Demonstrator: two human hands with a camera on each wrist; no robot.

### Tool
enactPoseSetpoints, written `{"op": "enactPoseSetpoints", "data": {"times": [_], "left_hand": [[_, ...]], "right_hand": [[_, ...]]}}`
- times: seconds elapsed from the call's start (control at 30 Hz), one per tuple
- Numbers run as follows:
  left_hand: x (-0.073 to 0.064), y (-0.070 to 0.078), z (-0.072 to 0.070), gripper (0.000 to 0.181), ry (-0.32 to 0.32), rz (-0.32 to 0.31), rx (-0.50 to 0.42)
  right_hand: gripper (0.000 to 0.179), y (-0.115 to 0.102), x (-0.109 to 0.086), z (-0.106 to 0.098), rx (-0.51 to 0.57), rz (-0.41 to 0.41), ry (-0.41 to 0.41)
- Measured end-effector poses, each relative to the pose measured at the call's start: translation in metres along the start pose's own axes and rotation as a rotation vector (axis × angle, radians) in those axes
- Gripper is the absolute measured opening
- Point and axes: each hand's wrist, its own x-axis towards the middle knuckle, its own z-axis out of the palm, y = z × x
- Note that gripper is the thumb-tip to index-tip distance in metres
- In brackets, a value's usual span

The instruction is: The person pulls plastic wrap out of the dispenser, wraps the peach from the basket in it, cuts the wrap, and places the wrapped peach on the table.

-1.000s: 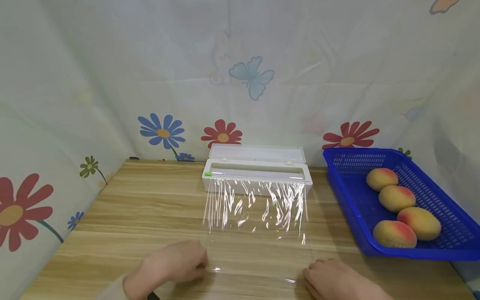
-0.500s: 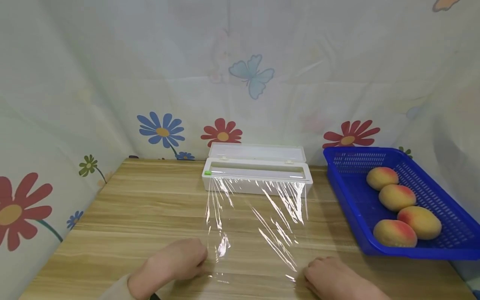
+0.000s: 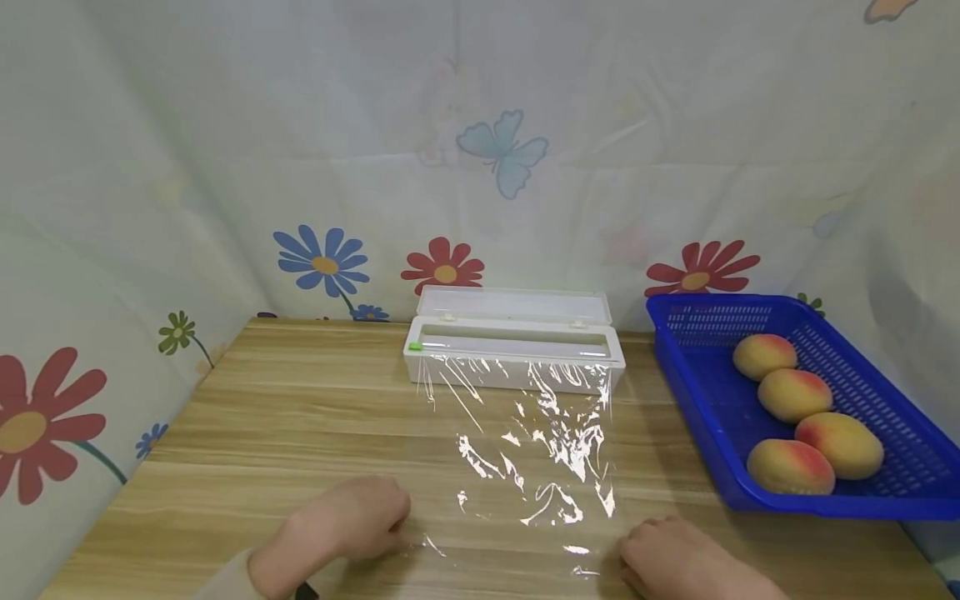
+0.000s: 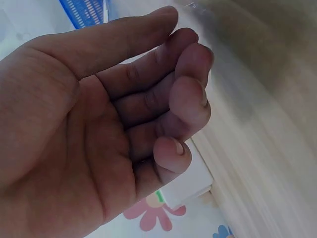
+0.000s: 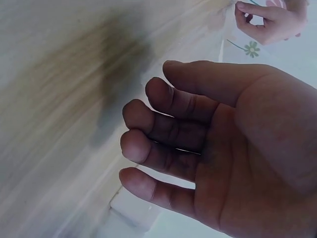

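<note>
A sheet of clear plastic wrap (image 3: 540, 467) runs from a white cling-film dispenser box (image 3: 517, 323) toward me and lies over the wooden table, creased and shiny. At its near left corner is my left hand (image 3: 360, 517), its fingers loosely bent; in the left wrist view the thumb tip is close to the index finger and no film shows between them. Beside the near right corner, slightly apart from the wrap, my right hand (image 3: 678, 560) rests low. The right wrist view shows its thumb and bent fingers (image 5: 136, 146) holding nothing.
The box's lid (image 3: 513, 307) stands raised at the back, and a green slider (image 3: 416, 347) sits at its left end. On the right, a blue plastic basket (image 3: 697, 442) holds several yellow-red fruits (image 3: 793, 396). A flowered curtain (image 3: 360, 150) hangs behind the table (image 3: 300, 400).
The wrap was drawn taut in long streaks half a second ago and now looks slacker and crumpled. My hands have shifted slightly outward, the right one away from the wrap's corner.
</note>
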Motion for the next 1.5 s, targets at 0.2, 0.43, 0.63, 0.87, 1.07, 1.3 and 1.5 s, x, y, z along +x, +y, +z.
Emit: {"op": "enactPoseSetpoints", "data": {"times": [0.2,0.43,0.63,0.87,1.07,1.3,1.5], "left_hand": [[-0.002,-0.003,-0.002,0.038,0.021,0.032,0.032],[-0.005,-0.003,-0.007,0.035,-0.003,-0.009,-0.037],[-0.003,-0.005,-0.012,0.031,-0.006,-0.031,-0.066],[0.003,-0.012,-0.013,0.027,0.055,0.028,-0.075],[0.008,-0.015,-0.016,0.019,0.066,-0.044,-0.090],[0.011,-0.022,-0.018,0.013,0.118,-0.014,-0.060],[0.012,-0.023,-0.021,0.020,0.146,-0.004,-0.033]], "right_hand": [[0.029,0.004,-0.002,-0.003,0.028,0.013,-0.011],[0.027,0.007,-0.007,-0.013,0.022,-0.015,0.020],[0.024,0.010,-0.013,-0.041,0.131,0.009,0.038],[0.028,0.014,-0.022,-0.069,0.136,0.079,0.256],[0.026,0.029,-0.031,-0.086,-0.018,0.160,0.494],[0.026,0.053,-0.043,-0.099,-0.013,0.343,0.517],[0.038,0.080,-0.053,-0.101,-0.023,0.413,0.419]]}}
